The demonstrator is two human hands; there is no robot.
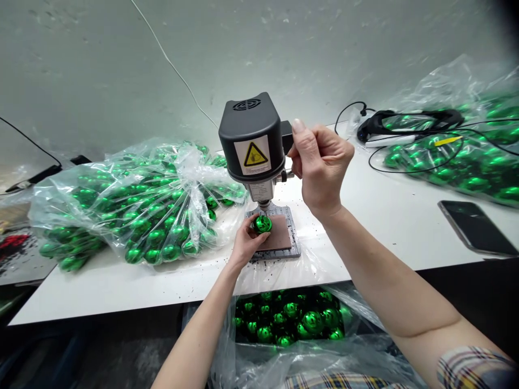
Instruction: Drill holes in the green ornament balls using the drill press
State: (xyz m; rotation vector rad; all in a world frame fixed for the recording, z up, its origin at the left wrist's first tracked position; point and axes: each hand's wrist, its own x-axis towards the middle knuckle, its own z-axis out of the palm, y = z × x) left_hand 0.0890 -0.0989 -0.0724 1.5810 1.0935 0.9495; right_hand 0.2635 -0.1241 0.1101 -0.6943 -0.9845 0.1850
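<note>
In front of me, a plain grey-green wall (121, 81) spans the far side, its surface marked with scattered pale flecks. A thin white cord (170, 62) hangs down it, left of the middle. My white tabletop (389, 216) runs up toward the wall, its near edge slanting across my view. Below, the floor (140, 356) is dark and hard to make out at the near left. Light falls brightest around the tabletop's middle.
</note>
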